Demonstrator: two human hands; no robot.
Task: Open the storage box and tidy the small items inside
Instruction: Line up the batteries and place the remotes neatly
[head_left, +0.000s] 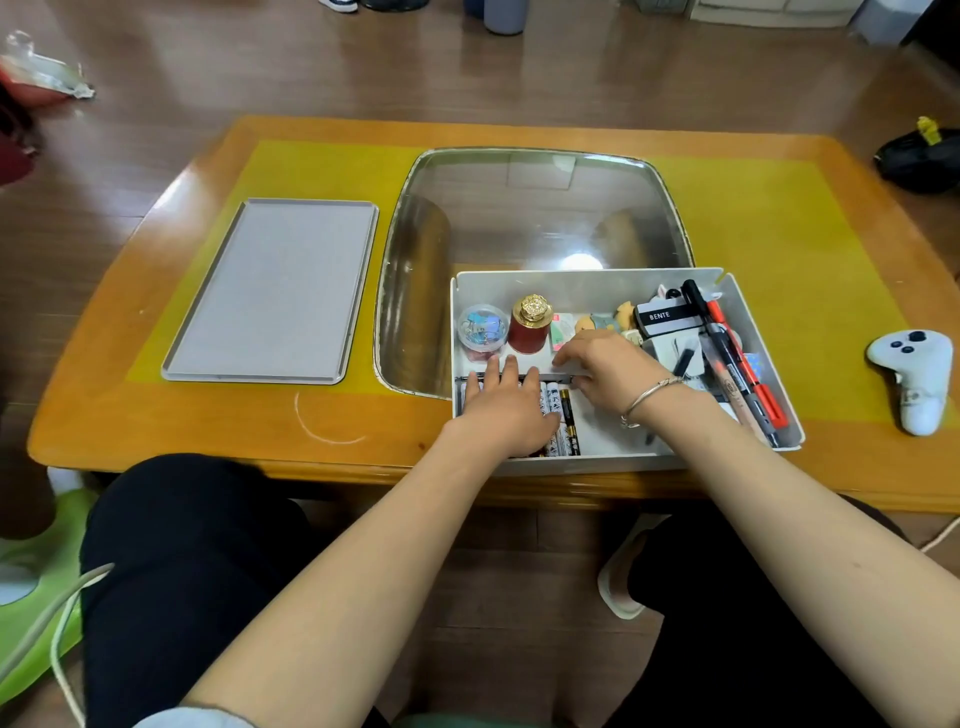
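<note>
Head view looks down on a low table (156, 415) with the white box (623, 465) at about five o'clock of its top, already open; its grey lid (270, 291) lies flat at nine o'clock of the box, well apart.

Inside, a thin divider (545, 375) runs across. Beyond it, toward twelve o'clock, stand a clear round tub (482, 326) and a red jar (530, 327) with a gold top. At three o'clock markers (737, 364) and a black-and-white carton (667, 316) lie jumbled. Nearer the person, batteries (558, 410) lie side by side.

The left hand (501, 410) lies flat on the batteries, fingers straight and slightly spread, tips reaching the divider. The right hand (602, 369) is curled, its fingertips (563, 358) seeming to pinch the divider's right part; the exact contact is hidden, so I cannot be sure of the grip. A bangle (647, 397) sits on that wrist.

The step looks like seating or shifting the divider while the batteries are held in line. To do it well, I'd keep the left palm pressing evenly so no battery rolls, move the divider straight without tilting it, and keep it off the jar, which could tip. The marker heap at three o'clock appears still unsorted.
</note>
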